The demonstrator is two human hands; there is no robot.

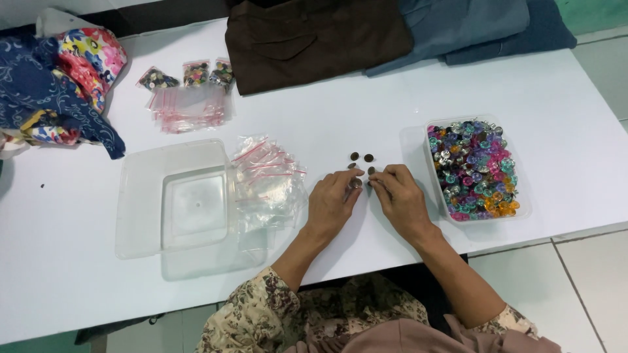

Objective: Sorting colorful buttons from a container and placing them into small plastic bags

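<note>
Near the worktop's [366,117] front edge, left hand [331,204] and right hand [400,199] pinch small dark buttons [361,157] in their fingers, seemingly counting; bagging likely needs one zip bag [268,173] opened.

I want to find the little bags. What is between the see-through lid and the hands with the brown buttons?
A pile of small clear zip bags with red strips lies on the white table there, in the head view.

White table [366,124]. Brown cloth [314,36], grey-blue cloth [458,23]. Navy fabric [39,91] with pale swirls, floral fabric [91,55] (pink, yellow, blue). Dark brown buttons [361,157]. Multicoloured buttons [474,167] in clear tub [428,163]. Clear bags [268,176], red-striped tops. Sleeve [261,307] beige, brown floral print.
</note>
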